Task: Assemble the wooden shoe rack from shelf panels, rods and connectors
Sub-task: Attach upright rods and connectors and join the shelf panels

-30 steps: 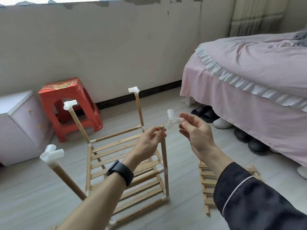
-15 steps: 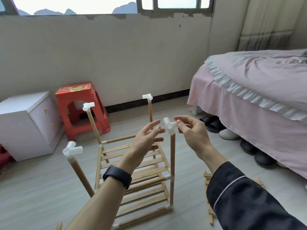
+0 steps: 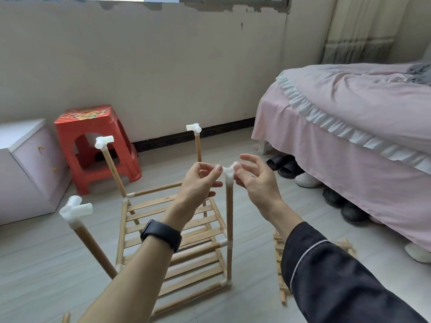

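White connector (image 3: 228, 172) sits on top of near right rod (image 3: 229, 215) of shoe rack (image 3: 172, 231). Right hand (image 3: 256, 183) fingers (image 3: 238, 169) pinch its right arm; left hand (image 3: 198, 183) thumb touches left arm, real grip unclear. Plastic looks light, hard, smooth: hold side arms, push straight down. Thin rod may wobble.

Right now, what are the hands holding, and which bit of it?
The white connector on top of the upright rod. The left hand pinches its left stub, the right hand its right stub.
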Motion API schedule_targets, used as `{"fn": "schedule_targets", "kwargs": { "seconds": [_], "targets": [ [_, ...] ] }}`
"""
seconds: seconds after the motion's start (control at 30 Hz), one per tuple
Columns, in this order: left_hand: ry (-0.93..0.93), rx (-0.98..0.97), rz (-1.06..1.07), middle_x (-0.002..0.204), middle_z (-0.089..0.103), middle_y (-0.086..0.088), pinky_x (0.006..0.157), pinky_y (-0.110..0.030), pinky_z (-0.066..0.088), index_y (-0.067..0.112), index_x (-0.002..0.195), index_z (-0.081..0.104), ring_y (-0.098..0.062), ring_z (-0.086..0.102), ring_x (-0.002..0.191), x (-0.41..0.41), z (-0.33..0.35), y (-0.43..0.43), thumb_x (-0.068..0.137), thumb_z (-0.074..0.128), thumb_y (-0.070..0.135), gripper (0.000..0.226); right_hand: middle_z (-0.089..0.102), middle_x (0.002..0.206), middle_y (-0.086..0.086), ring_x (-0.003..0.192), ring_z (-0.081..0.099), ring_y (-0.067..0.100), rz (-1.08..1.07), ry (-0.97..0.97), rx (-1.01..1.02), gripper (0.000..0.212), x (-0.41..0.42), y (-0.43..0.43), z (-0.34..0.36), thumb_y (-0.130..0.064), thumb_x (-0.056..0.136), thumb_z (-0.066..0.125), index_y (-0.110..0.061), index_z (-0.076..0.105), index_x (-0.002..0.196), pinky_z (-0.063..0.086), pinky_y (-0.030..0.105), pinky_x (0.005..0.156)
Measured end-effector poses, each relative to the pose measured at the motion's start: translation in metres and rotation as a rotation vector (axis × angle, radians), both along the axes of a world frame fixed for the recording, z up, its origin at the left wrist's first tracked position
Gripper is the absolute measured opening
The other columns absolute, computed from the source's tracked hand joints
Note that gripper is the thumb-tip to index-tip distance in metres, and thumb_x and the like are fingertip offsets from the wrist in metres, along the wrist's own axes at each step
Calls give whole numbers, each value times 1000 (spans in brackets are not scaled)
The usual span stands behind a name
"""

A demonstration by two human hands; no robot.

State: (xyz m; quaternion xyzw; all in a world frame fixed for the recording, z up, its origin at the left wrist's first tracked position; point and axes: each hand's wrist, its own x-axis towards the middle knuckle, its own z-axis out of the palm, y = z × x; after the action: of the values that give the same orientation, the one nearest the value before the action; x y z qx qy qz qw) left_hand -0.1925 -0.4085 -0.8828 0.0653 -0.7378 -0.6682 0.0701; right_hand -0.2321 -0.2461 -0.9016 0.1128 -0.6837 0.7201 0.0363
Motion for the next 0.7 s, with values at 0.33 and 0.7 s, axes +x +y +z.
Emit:
{"fn": "schedule_targets", "kwargs": {
  "seconds": [0.33, 0.7],
  "targets": [
    [32, 23, 20, 91, 76, -5, 79, -34, 55, 13, 89, 71, -19, 74, 84, 10, -5, -8, 85, 77, 41, 28, 69, 96, -26, 94, 66, -13, 9, 265, 307, 36, 17, 0, -21, -35, 94, 73, -22, 67, 127, 53, 8, 75],
    [132, -149, 13, 113, 70, 3, 73, -21, 48, 31, 121, 67, -11, 66, 95, 15, 1, -5, 98, 61, 29, 24, 74, 104, -5, 89, 67, 4, -79, 361, 432, 35, 16, -8, -27, -37, 97, 67, -16, 67, 125, 51, 7, 73]
  ]
}}
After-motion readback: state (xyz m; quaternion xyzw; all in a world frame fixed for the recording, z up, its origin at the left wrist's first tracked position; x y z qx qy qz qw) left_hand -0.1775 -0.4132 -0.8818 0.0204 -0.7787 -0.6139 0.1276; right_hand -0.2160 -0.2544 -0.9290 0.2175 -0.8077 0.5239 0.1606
